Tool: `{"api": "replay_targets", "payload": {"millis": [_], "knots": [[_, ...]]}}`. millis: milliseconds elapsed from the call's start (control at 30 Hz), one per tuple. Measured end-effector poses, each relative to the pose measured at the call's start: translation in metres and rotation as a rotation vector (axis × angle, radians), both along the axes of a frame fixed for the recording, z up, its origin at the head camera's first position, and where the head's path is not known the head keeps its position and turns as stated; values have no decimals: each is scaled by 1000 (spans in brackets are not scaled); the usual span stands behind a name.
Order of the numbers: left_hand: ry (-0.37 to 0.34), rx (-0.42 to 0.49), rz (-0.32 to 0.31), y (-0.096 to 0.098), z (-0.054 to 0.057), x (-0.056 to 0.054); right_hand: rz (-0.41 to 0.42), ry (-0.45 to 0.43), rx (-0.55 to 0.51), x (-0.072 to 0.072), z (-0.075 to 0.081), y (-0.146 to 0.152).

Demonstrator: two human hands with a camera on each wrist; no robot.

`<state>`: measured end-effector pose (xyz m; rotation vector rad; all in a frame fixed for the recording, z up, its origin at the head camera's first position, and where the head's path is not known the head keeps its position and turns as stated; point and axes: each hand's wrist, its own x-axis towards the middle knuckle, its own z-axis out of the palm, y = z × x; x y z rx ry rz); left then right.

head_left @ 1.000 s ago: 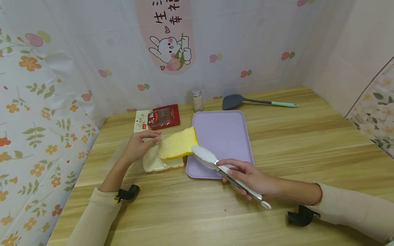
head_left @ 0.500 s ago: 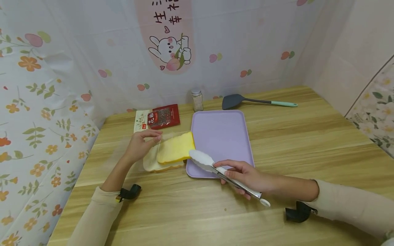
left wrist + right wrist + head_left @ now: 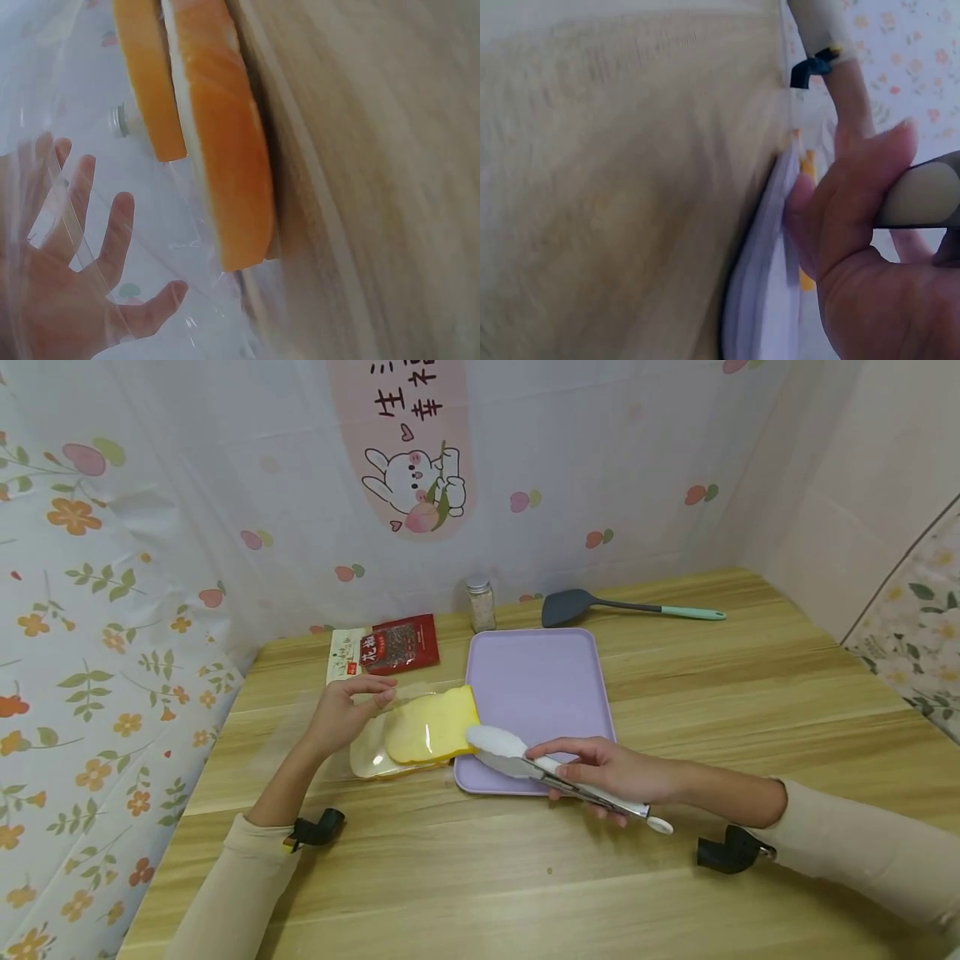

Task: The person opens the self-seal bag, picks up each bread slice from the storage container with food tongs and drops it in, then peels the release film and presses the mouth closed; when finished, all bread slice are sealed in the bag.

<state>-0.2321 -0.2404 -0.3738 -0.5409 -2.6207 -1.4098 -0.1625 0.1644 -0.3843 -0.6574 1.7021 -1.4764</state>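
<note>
My right hand (image 3: 600, 768) grips a pair of metal tongs with white tips (image 3: 498, 743); in the right wrist view its fingers (image 3: 855, 195) curl round the handle. The tong tips meet the right corner of a yellow bread slice (image 3: 435, 727), which overlaps the purple tray's left edge. Beneath lies a paler bread slice (image 3: 366, 756), partly in a clear plastic bag (image 3: 300, 727). My left hand (image 3: 341, 714) is at the bag. Through the film, the left wrist view shows its fingers (image 3: 116, 232) spread, beside the orange crusts of the upper slice (image 3: 150, 82) and lower slice (image 3: 225, 142).
The purple tray (image 3: 540, 685) lies mid-table. Behind it stand a small glass jar (image 3: 481, 604) with a silver lid and a dark spatula (image 3: 600, 604) with a mint handle. A red spice packet (image 3: 401, 643) lies at the back left, against the printed curtain (image 3: 585, 468).
The yellow slice's right end has come down and nearer to me, then shifted slightly right with the tongs. My left hand has stayed nearly in place.
</note>
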Motion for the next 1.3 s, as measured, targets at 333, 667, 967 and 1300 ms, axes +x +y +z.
{"api": "replay_targets", "payload": {"millis": [333,667,967,1300], "knots": [[-1,-1,11,-2,-2,0,133,86,115,-16,23,22],[-11,8,4,-3,-3,-1,114,82,201,-62,31,34],[-47,33,11,-5,-4,-1,198,39,230,-97,29,23],[10,18,22,-5,-6,-2,227,108,243,-112,16,5]]}}
